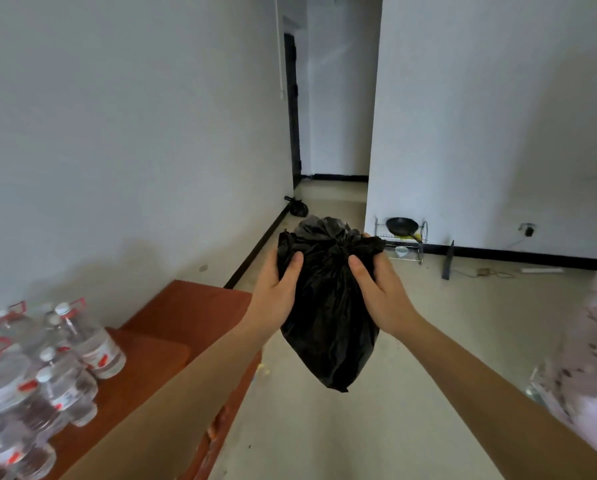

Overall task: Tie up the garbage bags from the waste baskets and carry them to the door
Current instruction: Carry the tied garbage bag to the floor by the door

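The room had white walls, a black skirting board and a pale floor (325, 438), with a narrow passage running off to a dark door (292, 109). Down to the left of the grip stood a red-brown table (186, 306) crowded with clear water bottles (82, 341). Their caps were white and their labels red and white, but the print was too blurred to read. No other writing showed.

The bag (328, 323) was black, glossy and creased. It hung in the air in front of the person, clear of the floor, and sagged to a blunt point below the grip. Its mouth was bunched into a crumpled knot at the top. The left hand (276, 289) clasped the bunched plastic on one side of the knot and the right hand (376, 289) clasped the other, fingers curled round behind and thumbs pressed on the near face.

Beyond the grip, a second bag (297, 207), black and tied, lay on the floor against the skirting at the passage mouth. Right of the grip and further off, a wire rack (415, 261) against the wall held a black pan (401, 226) and a white bowl (401, 251).
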Tool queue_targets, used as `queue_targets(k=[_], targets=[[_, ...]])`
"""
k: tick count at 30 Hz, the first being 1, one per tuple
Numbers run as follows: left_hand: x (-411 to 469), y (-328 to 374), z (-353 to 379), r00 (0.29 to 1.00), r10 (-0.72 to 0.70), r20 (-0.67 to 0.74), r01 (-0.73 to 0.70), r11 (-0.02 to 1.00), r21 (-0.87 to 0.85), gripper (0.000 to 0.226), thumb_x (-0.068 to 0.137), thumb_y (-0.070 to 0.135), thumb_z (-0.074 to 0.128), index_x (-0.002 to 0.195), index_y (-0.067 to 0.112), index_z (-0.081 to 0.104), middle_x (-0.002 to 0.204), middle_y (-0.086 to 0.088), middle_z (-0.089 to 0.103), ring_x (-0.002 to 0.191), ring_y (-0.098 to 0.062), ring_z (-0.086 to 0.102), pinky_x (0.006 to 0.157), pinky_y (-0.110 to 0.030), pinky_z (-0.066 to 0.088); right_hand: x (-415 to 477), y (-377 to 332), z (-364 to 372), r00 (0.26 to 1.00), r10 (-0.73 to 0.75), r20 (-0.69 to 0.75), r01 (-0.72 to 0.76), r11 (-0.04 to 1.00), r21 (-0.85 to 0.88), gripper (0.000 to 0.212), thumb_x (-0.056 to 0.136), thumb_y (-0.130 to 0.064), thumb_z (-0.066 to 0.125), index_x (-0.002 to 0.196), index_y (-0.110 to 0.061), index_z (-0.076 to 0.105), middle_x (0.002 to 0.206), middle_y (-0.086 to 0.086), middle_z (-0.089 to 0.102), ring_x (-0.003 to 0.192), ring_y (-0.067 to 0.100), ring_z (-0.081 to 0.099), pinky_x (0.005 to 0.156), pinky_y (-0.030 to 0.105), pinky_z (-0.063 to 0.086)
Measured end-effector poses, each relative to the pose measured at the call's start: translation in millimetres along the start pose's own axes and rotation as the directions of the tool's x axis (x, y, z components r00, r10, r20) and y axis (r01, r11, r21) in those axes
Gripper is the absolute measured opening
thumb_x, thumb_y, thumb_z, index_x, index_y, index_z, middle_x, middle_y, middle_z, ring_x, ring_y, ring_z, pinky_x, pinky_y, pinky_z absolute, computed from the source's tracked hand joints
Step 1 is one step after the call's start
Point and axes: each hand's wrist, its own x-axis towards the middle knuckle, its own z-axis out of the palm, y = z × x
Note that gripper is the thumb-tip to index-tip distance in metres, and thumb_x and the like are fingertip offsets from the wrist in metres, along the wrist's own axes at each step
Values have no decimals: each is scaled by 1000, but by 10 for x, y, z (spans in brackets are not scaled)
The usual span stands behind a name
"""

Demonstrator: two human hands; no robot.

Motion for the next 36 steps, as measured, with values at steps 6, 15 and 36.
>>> queue_targets(k=[6, 15, 36], targets=[[1728, -337, 476, 999, -25, -24, 27, 998, 62, 30, 98, 38, 58, 126, 28, 58, 120, 13, 67, 113, -4, 63, 97, -26, 52, 1671, 892, -220, 999, 36, 28, -37, 999, 20, 38, 98, -56, 46, 121, -27, 52, 119, -8, 57, 114, 2, 54, 98, 28, 44], [4035, -907, 617, 994, 20, -108, -8, 994, 110, 10, 99, 27, 57, 104, 35, 60, 106, 13, 68, 95, 7, 65, 80, -14, 51, 3900, 1863, -10, 991, 22, 133, -32, 996, 80, 35, 99, -47, 52, 129, -30, 50, 128, -9, 56, 122, 2, 53, 108, 34, 43], [10073, -3118, 734, 992, -117, -41, 118, 993, 25, 34, 104, 36, 44, 134, 26, 57, 127, 14, 58, 126, -7, 51, 107, -28, 39, 9350, 4220, 746, 965, 236, 110, -248, 963, 103, 28, 107, -41, 34, 129, -36, 49, 107, -31, 53, 88, -31, 50, 73, -6, 37]])
